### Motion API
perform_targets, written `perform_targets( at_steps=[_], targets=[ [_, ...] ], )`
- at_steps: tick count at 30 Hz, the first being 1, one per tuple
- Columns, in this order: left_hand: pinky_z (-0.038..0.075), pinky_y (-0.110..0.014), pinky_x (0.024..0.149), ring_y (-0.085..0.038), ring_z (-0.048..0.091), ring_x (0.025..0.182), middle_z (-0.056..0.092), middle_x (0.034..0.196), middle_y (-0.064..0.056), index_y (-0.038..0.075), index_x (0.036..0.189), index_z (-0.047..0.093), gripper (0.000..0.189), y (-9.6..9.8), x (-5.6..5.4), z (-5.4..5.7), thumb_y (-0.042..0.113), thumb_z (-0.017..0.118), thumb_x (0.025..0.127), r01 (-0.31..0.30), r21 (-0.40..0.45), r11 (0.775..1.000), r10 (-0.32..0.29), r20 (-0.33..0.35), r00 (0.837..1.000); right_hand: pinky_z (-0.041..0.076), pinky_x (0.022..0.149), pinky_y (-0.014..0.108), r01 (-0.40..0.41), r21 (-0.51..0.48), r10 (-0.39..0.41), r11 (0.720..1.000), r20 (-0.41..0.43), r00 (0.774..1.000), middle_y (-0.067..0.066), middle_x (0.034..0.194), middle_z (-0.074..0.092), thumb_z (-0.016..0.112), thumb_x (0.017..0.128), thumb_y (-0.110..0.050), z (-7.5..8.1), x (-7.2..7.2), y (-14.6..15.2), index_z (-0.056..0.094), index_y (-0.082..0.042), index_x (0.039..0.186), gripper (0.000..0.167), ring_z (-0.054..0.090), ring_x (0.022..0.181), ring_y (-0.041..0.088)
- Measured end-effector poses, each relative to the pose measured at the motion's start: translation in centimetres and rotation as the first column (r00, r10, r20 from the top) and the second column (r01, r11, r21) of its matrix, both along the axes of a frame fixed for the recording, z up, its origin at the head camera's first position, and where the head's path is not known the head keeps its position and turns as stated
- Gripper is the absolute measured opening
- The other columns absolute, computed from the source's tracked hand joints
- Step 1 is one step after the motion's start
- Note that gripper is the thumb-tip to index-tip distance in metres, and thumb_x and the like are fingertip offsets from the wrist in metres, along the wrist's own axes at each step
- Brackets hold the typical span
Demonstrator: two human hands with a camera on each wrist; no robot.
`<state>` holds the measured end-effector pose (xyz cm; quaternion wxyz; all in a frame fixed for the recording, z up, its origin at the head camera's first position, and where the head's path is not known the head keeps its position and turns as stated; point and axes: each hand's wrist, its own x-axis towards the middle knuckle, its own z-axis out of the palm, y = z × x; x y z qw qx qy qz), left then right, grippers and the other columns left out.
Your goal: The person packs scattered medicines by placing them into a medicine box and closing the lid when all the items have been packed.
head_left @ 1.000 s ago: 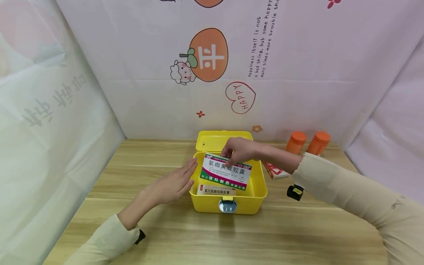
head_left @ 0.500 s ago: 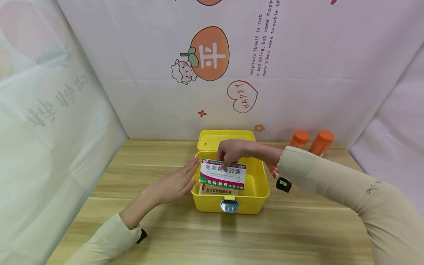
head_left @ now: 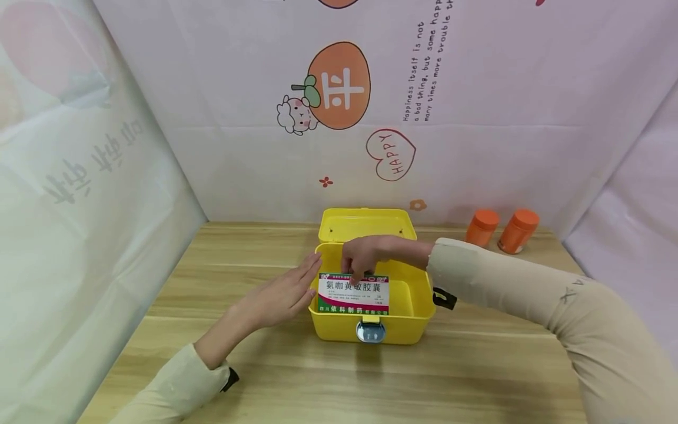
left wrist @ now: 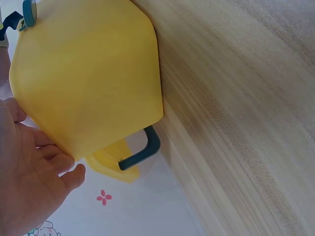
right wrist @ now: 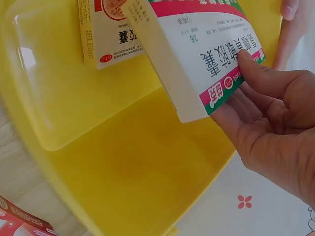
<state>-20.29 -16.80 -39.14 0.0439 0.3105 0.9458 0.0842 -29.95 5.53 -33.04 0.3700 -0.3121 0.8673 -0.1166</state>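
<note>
My right hand point(head_left: 361, 257) pinches a white, green and magenta medicine box point(head_left: 354, 294) by its upper edge, thumb on the printed face and fingers behind. The box is inside the open yellow case point(head_left: 418, 324), tilted near its front left. In the right wrist view a second, pale medicine box point(right wrist: 110, 37) lies on the case's floor; the held box hides it in the head view. My left hand point(head_left: 278, 294) rests at the case's left rim, fingers straight. In the left wrist view its fingertips point(left wrist: 63, 162) are along the rim of the yellow wall.
The case's lid point(head_left: 368, 225) is folded back toward the printed backdrop, and a clear latch point(head_left: 371, 333) hangs at its front. Two orange-capped bottles point(head_left: 482, 228) stand at the back right of the wooden table point(head_left: 254, 371). A red and white box point(right wrist: 22, 219) lies beside the case.
My right hand has lowered the medicine box into the case and levelled it, covering the pale box in the head view. My left hand stays at the rim.
</note>
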Motion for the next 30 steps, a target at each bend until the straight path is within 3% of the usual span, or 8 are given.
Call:
perform_targets(
  at_steps=[11,23,30],
  targets=[
    [0.027,-0.039,0.123,-0.019,0.013,0.156,0.006,0.169,-0.005,0.006,0.160,0.013,0.064,-0.2,-0.2,-0.3,0.039,0.032,0.109,0.005,0.000,1.000,-0.005,-0.015,1.000,0.063,0.079,0.032,-0.017,0.057,0.014,0.998,0.042,0.999,0.002,0.098,0.073,0.076,0.088,-0.019,-1.1,-0.6,-1.3,0.074,-0.015,0.107,0.019,0.075,0.084,0.017],
    [0.026,-0.041,0.124,-0.019,0.011,0.156,0.005,0.170,-0.005,0.007,0.160,0.012,0.064,-0.1,-0.2,-0.2,0.038,0.033,0.108,-0.010,-0.006,1.000,0.010,0.005,1.000,0.062,0.083,0.032,-0.047,0.119,0.053,0.992,-0.049,0.997,0.001,0.099,0.070,0.075,0.088,-0.018,-2.6,-0.4,-1.7,0.074,-0.015,0.113,0.025,0.071,0.085,0.017],
    [0.026,-0.041,0.124,-0.019,0.011,0.156,0.005,0.169,-0.005,0.006,0.160,0.012,0.064,-0.1,-0.2,-0.2,0.038,0.034,0.108,-0.006,0.002,1.000,0.006,-0.003,1.000,0.060,0.086,0.031,-0.075,0.160,0.079,0.984,-0.019,0.997,0.000,0.099,0.066,0.073,0.090,-0.015,-3.4,-0.4,-2.2,0.072,-0.015,0.114,0.023,0.065,0.087,0.017]
  ],
)
